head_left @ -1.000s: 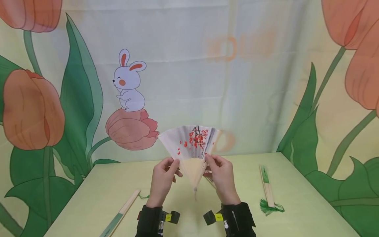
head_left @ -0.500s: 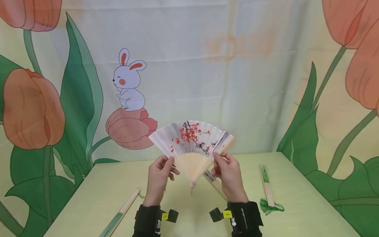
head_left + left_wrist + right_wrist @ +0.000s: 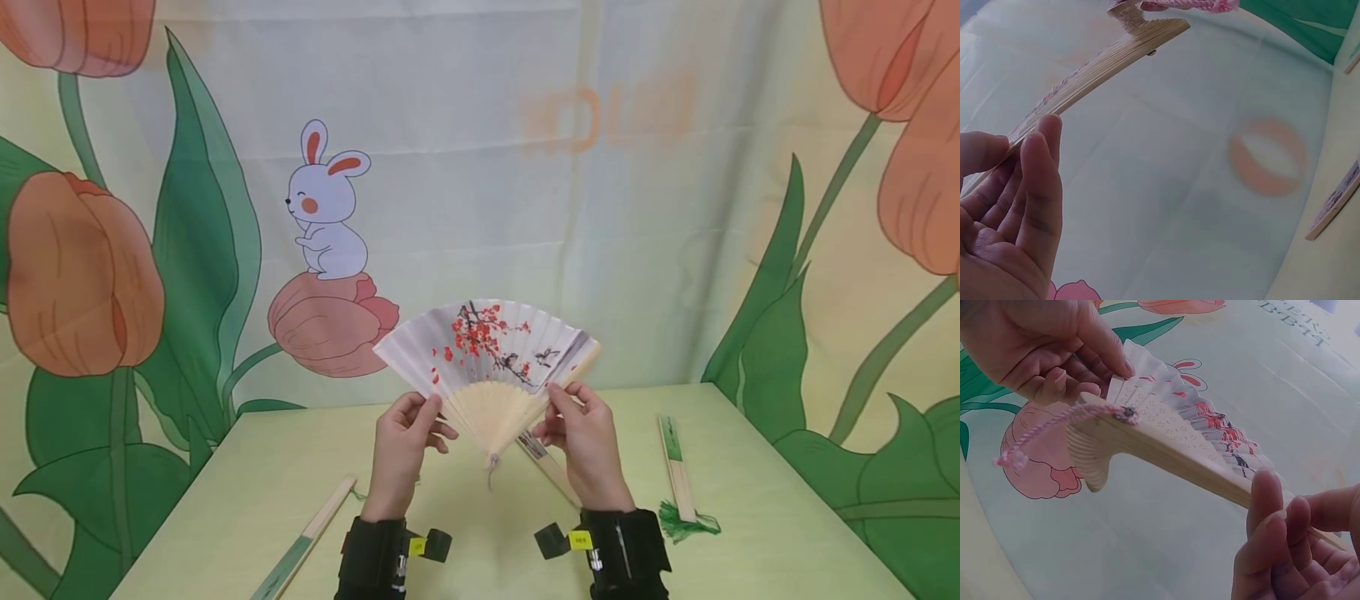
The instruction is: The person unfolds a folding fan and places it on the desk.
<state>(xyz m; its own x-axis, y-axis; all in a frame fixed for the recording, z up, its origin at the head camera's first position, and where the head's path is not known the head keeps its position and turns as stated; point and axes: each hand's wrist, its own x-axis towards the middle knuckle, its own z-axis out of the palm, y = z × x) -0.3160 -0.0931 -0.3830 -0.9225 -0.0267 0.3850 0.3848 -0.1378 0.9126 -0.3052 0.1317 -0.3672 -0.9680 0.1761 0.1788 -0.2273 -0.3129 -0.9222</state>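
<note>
A folding fan (image 3: 491, 346) with a pale wooden base and white leaf, painted with red blossoms and small birds, is spread wide, held above the table. My left hand (image 3: 405, 454) pinches its left edge between thumb and fingers. On the other side, my right hand (image 3: 588, 446) pinches the right guard stick. The ribs (image 3: 1110, 59) run away from the left fingertips in the left wrist view. A pink twisted cord (image 3: 1054, 422) hangs from the pivot in the right wrist view.
On the yellow-green table (image 3: 480, 550), a folded fan with a green band (image 3: 300, 546) lies left, and another (image 3: 678, 475) with a green tassel lies right. A folded fan with a dark print (image 3: 547, 467) is partly behind the right hand. A tulip-and-rabbit backdrop (image 3: 465, 208) hangs behind.
The fan has spread from a narrow wedge to a wide arc. My right hand has moved to the right with its edge; my left has shifted slightly left.
</note>
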